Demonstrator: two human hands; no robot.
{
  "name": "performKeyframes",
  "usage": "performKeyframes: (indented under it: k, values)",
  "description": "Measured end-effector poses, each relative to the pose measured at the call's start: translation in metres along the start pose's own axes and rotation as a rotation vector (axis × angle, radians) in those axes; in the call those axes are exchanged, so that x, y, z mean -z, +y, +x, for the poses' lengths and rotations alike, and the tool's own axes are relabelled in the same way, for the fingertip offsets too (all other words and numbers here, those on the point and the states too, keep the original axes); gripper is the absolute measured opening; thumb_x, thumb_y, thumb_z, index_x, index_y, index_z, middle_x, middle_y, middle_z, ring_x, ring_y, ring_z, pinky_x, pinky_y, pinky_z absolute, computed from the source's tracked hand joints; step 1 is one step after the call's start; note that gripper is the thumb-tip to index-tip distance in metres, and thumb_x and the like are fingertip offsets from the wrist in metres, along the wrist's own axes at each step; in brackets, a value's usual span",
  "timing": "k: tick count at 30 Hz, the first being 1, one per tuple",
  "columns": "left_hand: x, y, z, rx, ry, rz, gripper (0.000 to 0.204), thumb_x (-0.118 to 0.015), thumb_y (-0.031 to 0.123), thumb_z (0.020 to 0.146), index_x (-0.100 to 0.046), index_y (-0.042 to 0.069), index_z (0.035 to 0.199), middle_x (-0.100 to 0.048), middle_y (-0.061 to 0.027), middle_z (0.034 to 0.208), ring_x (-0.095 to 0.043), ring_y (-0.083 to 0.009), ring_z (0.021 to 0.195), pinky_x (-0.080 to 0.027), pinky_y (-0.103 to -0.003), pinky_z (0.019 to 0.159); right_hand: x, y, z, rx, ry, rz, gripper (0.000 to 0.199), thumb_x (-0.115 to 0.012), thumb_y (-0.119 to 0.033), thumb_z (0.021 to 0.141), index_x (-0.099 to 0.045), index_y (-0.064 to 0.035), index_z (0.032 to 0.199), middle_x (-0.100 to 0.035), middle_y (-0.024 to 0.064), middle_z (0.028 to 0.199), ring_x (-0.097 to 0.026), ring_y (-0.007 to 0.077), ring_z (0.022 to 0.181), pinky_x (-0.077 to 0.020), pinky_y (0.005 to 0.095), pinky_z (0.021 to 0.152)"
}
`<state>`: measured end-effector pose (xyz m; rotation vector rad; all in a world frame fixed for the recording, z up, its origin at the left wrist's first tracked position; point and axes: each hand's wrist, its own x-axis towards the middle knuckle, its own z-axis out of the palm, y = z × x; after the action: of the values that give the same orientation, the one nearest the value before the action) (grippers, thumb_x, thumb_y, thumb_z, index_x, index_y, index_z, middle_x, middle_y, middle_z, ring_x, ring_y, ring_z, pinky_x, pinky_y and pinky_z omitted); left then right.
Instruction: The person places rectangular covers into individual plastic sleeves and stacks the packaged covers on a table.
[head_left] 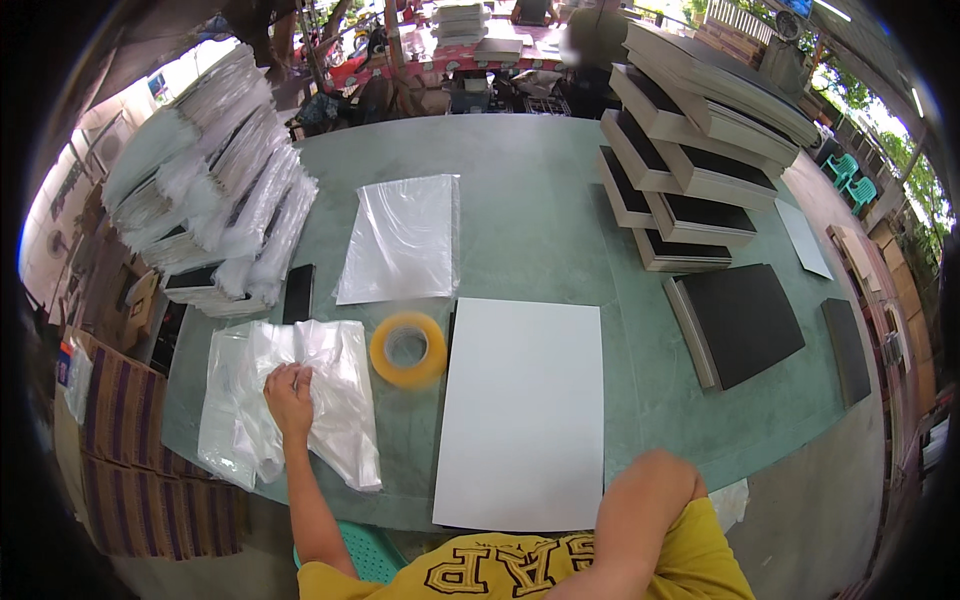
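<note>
My left hand (289, 398) is on a loose pile of clear plastic bags (345, 420) at the left front of the table, its curled fingers gripping the crinkled top film. Of my right arm, the bent elbow and forearm (640, 510) show at the lower right; the hand itself is out of the picture. Directly in front of me lies a large white sheet (520, 410), with a thin dark edge peeking out beneath it. Between bags and sheet sits a roll of yellow tape (382, 362). Behind the tape, a white sheet in clear plastic (403, 240) lies flat.
A tall stack of plastic-wrapped packs (215, 200) leans at the left, beside a black phone (298, 293). Dark-topped board stacks (690, 170) rise at the far right. Nearer are a black-covered block (745, 325) and a dark strip (846, 350) by the green table's (540, 200) right edge.
</note>
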<state>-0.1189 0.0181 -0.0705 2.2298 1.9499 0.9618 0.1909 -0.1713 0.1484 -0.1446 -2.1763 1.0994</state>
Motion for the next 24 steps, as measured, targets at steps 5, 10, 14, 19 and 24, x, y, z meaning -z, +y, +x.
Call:
performKeyframes:
  k: [5, 10, 14, 19, 24]
  values:
    - [-0.001, 0.008, 0.003, -0.041, 0.070, 0.023, 0.028, -0.056, 0.029, 0.078, -0.060, 0.001, 0.082, -0.059, -0.0108, 0.093, -0.049, -0.0270, 0.095, -0.034, -0.037, 0.085, 0.005, -0.005, -0.024, 0.034, 0.148, -0.003, 0.026, -0.052, -0.012, 0.077, -0.053, 0.0001, 0.100, -0.054, 0.0131, 0.103, -0.053, 0.0281, 0.092, -0.0415, 0.0357, 0.081]
    - [-0.004, -0.001, -0.003, -0.045, 0.113, -0.003, 0.024, -0.054, 0.024, 0.079, -0.059, 0.001, 0.082, -0.059, -0.0114, 0.089, -0.051, -0.0272, 0.092, -0.035, -0.036, 0.083, 0.002, -0.010, -0.061, 0.136, 0.628, -0.203, 0.025, -0.052, -0.011, 0.076, -0.055, -0.0003, 0.098, -0.056, 0.0131, 0.102, -0.054, 0.0293, 0.090, -0.0421, 0.0365, 0.080]
    - [-0.005, -0.019, -0.001, 0.082, 0.151, -0.280, 0.022, -0.052, 0.021, 0.082, -0.058, -0.001, 0.083, -0.059, -0.0093, 0.086, -0.052, -0.0226, 0.089, -0.037, -0.033, 0.081, -0.022, 0.082, -0.091, -0.613, 0.843, -0.512, 0.028, -0.053, -0.014, 0.076, -0.053, -0.0019, 0.102, -0.053, 0.0137, 0.108, -0.051, 0.0298, 0.097, -0.0388, 0.0381, 0.084]
    - [0.037, -0.057, 0.023, 0.271, 0.547, -0.486, 0.030, -0.044, 0.025, 0.088, -0.055, -0.003, 0.094, -0.056, -0.0093, 0.089, -0.049, -0.0179, 0.084, -0.038, -0.028, 0.078, -0.073, 0.166, -0.144, -1.006, 0.504, -0.942, 0.042, -0.049, -0.027, 0.081, -0.042, -0.0068, 0.118, -0.037, 0.0133, 0.127, -0.032, 0.0279, 0.120, -0.0221, 0.0438, 0.098]
    - [0.108, 0.012, 0.042, 0.302, 0.811, -0.601, 0.033, -0.042, 0.025, 0.088, -0.052, -0.005, 0.096, -0.054, -0.0126, 0.093, -0.049, -0.0193, 0.087, -0.037, -0.028, 0.080, -0.077, 0.175, -0.148, -1.043, 0.439, -1.039, 0.046, -0.045, -0.034, 0.082, -0.041, -0.0078, 0.120, -0.035, 0.0128, 0.129, -0.029, 0.0277, 0.121, -0.0186, 0.0446, 0.100]
